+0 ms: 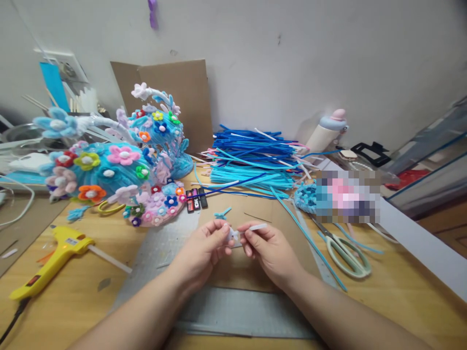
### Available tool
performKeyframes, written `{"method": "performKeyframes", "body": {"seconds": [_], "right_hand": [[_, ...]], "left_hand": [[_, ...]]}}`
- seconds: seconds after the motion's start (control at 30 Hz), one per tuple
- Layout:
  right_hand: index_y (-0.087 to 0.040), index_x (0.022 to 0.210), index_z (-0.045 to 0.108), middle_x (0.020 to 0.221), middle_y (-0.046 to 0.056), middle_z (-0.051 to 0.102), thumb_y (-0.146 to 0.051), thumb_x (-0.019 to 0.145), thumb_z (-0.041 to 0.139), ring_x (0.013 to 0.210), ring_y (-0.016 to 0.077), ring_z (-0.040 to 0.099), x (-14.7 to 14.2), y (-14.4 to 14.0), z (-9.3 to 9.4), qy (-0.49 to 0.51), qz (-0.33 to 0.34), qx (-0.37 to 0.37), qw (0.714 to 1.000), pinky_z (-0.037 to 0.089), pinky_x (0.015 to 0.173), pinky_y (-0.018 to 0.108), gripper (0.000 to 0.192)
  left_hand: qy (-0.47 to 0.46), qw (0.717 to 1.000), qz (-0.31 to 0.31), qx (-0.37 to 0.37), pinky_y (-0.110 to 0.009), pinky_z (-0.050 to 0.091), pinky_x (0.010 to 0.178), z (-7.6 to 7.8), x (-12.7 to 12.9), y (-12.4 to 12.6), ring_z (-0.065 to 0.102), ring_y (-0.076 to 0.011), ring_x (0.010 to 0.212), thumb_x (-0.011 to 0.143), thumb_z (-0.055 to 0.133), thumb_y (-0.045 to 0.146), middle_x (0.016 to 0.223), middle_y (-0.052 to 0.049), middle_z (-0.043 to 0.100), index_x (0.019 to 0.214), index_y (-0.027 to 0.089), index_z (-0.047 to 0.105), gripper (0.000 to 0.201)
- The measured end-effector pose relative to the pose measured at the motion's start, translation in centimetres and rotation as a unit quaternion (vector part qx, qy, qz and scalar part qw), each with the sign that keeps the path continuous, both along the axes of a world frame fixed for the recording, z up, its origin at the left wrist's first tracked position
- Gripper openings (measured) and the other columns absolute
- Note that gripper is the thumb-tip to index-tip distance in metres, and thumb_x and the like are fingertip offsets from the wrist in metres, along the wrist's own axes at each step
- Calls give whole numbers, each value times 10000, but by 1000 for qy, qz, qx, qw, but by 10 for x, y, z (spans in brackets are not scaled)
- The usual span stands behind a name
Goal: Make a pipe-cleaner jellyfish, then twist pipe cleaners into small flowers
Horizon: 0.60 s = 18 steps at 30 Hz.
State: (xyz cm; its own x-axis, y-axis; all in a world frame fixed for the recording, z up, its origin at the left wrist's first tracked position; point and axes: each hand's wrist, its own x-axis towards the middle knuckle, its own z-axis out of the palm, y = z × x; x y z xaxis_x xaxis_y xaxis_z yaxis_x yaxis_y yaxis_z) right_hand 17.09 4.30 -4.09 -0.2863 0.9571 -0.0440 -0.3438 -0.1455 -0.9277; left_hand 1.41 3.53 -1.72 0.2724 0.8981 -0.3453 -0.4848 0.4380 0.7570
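Note:
My left hand (204, 248) and my right hand (268, 250) meet at the middle of the table over a brown cardboard sheet (241, 270). Together they pinch a short white pipe cleaner (241, 232); one end curls between the left fingers and the other sticks out past the right fingertips. A small light-blue pipe-cleaner piece (222, 213) lies on the cardboard just beyond the hands.
A yellow glue gun (54, 255) lies at the left. Blue pipe-cleaner headpieces with coloured flowers (116, 170) stand behind it. A heap of blue pipe cleaners (255, 158) is at the back, pale green scissors (346, 253) at the right, a grey cutting mat (233, 311) in front.

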Motion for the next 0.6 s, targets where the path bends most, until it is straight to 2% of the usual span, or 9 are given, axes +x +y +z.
{"method": "performKeyframes", "body": {"seconds": [0.07,0.2,0.3,0.43,0.6], "right_hand": [[-191,880,703,664,-5,584,-384,795,666,511,75,483,0,-1,0,18,19,-3,1000,337,500,224,214],[-204,894,690,636,-24,529,-461,801,640,481,61,441,1,-4,3,101,82,-57,990,281,475,211,279],[-192,811,661,605,-30,472,-518,829,573,497,72,415,3,-4,8,119,115,-78,983,249,480,213,338],[-167,640,568,713,0,454,-503,855,518,591,107,384,8,-1,19,67,128,-70,987,242,498,232,402],[-160,531,491,768,11,430,-270,796,537,656,126,366,12,0,23,-31,114,-1,993,278,575,260,290]], "left_hand": [[-8,1000,6,13,-150,447,578,1,0,0,549,-52,604,705,762,267,680,21,600,841,131,596,254],[9,998,8,57,-175,455,615,0,-1,0,557,-61,621,703,763,272,701,17,609,832,140,608,241],[50,992,6,115,-198,455,616,-2,-1,0,563,-76,620,701,759,285,707,14,609,811,156,623,218],[128,969,18,210,-230,465,615,0,-1,-1,562,-102,664,699,743,236,803,-4,574,789,173,662,136],[244,916,36,315,-288,460,721,5,-1,-4,560,-169,802,699,711,165,801,-33,589,771,182,697,76]]}}
